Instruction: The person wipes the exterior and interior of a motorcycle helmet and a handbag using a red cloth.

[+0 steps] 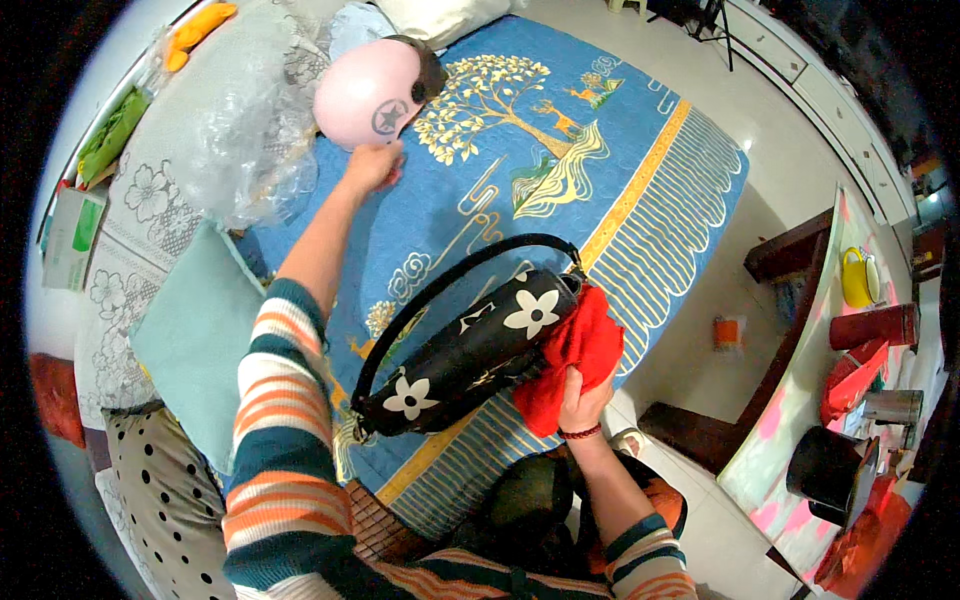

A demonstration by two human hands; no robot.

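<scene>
Fingers [573,385] on crumpled red cloth [583,340]

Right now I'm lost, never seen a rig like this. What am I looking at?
No robot here: these are a person's own bare hands. The one picture comes from a wide fisheye camera worn on the head, looking down, so straight edges bend near its rim.

Below is a blue patterned cover. Over it, nearest the person, is a black handbag with white flowers. The right hand holds a red cloth against its side. The left hand reaches to the lower edge of a pink helmet; its exact grip is hard to tell. A pale green cushion lies at left.
</scene>
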